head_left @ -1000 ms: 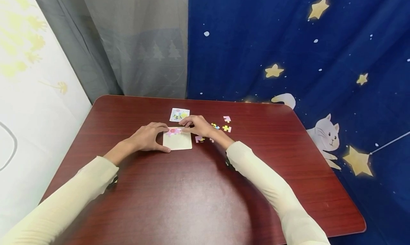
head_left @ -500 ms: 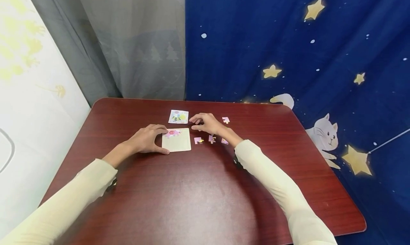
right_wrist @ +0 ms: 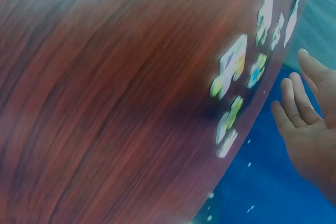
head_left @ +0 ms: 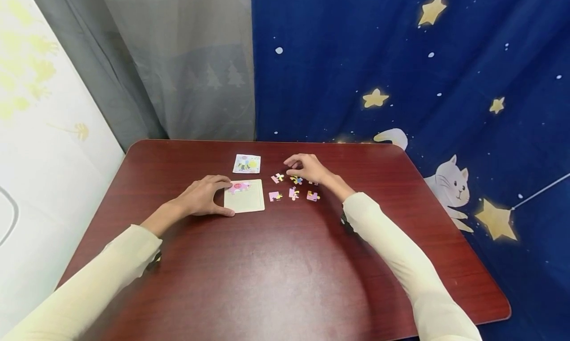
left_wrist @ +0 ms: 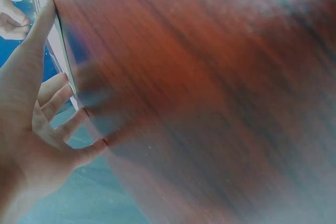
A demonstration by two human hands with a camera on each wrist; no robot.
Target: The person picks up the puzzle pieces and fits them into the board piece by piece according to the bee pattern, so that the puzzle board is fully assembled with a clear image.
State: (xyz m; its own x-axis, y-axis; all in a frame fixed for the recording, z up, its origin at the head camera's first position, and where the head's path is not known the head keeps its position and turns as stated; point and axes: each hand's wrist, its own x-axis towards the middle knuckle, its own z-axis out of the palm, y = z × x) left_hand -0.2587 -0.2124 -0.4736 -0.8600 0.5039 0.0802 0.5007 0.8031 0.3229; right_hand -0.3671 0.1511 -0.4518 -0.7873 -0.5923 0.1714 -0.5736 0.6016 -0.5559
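Note:
A cream puzzle tray (head_left: 249, 202) lies flat on the table, with a pink section of puzzle (head_left: 242, 186) at its far left corner. Along the tray's left side my left hand (head_left: 200, 195) rests, thumb at the near edge and fingertips at the far left corner. The left wrist view has these fingers fairly straight and spread. My right hand (head_left: 309, 168) hovers over loose jigsaw pieces, thumb apart from its loosely bent fingers. Nothing shows between them in the right wrist view, where a larger pink-and-yellow piece (right_wrist: 231, 64) lies below the hand (right_wrist: 310, 114).
A square card with a bee picture (head_left: 246, 164) lies beyond the tray. Several jigsaw pieces (head_left: 275, 196) sit in two rough rows right of the tray. The dark red table (head_left: 249, 271) ends at a blue star curtain (head_left: 320, 83) and a grey one.
My right hand has moved from the tray to the right, over the loose pieces. One more piece shows beside the tray's far right corner. The left hand has stayed at the tray.

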